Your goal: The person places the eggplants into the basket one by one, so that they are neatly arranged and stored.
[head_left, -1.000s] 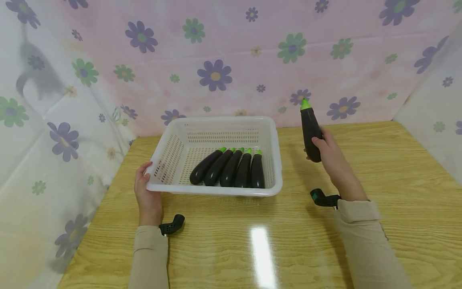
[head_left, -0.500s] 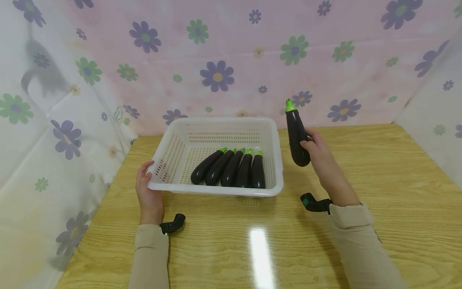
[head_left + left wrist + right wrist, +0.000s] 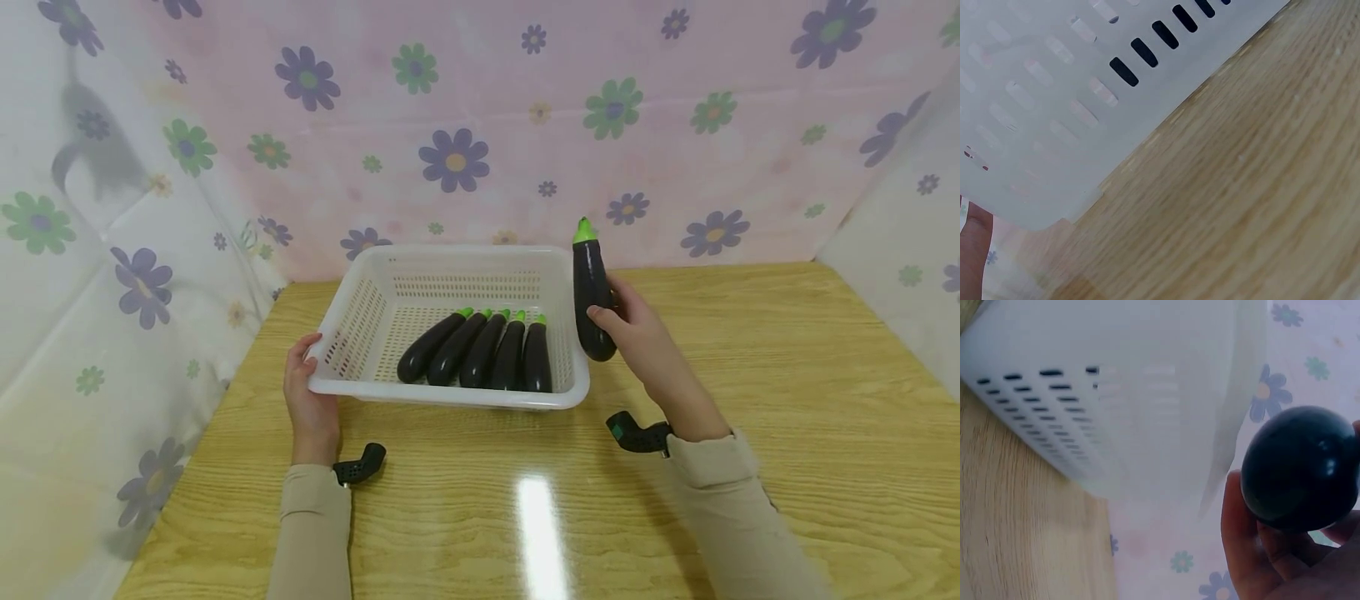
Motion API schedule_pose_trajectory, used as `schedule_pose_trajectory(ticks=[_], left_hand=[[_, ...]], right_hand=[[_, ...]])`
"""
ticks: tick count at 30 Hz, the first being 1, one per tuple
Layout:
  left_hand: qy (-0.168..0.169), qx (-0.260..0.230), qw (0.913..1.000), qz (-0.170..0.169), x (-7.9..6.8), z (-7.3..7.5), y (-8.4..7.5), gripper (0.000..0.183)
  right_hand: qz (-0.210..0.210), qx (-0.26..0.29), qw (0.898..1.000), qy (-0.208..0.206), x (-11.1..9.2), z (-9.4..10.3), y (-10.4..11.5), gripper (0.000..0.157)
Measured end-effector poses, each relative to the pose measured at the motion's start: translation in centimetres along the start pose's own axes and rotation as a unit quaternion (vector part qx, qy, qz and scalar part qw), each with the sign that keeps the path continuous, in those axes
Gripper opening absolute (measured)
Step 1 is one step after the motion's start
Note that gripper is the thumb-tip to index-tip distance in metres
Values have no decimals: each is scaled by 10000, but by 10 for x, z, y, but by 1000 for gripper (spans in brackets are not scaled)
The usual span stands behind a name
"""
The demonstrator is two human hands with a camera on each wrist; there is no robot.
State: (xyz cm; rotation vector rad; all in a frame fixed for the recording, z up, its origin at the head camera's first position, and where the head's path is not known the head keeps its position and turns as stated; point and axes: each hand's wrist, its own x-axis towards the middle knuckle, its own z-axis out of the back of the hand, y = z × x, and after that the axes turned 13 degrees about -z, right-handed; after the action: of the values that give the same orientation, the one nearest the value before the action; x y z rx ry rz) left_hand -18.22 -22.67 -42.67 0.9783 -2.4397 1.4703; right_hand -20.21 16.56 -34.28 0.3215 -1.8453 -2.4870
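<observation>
My right hand [image 3: 630,329] grips a dark eggplant [image 3: 591,292] with a bright green stem end, stem pointing up and away. In the head view this eggplant overlaps the right rim of a white plastic basket [image 3: 450,395]. The right wrist view shows its rounded dark end [image 3: 1300,469] with fingers curled round it, beside the basket's slotted wall [image 3: 1166,337]. Several eggplants [image 3: 480,350] lie side by side in the basket's right half, stems toward the back. My left hand [image 3: 309,400] holds the basket's left rim near its front corner, thumb over the edge.
The basket stands on a wood-grain table [image 3: 450,517] close to a flowered pink cloth [image 3: 480,108] at the back. White flowered cloth [image 3: 75,350] hangs along the left side. A black wrist camera [image 3: 637,433] juts from the right wrist, another camera [image 3: 360,464] from the left.
My right hand has carried its eggplant leftward and slightly nearer, from the basket's right side to over its right rim. The left hand keeps its hold on the basket.
</observation>
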Motion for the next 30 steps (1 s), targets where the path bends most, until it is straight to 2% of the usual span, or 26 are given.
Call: schedule_pose_trajectory(ticks=[10, 15, 22, 30], left_hand=[[-139, 22, 9999, 85, -3, 5, -4, 32], [-81, 89, 9999, 1, 0, 4, -2, 32], [22, 217, 9997, 135, 2, 1, -1, 34], [-88, 140, 9999, 50, 4, 1, -2, 33]], right_hand=[[147, 204, 9994, 233, -8, -24, 8, 52], [255, 222, 9993, 177, -9, -35, 12, 52], [135, -231, 9995, 141, -8, -47, 17, 59], [391, -824, 9955, 242, -5, -58, 39, 58]])
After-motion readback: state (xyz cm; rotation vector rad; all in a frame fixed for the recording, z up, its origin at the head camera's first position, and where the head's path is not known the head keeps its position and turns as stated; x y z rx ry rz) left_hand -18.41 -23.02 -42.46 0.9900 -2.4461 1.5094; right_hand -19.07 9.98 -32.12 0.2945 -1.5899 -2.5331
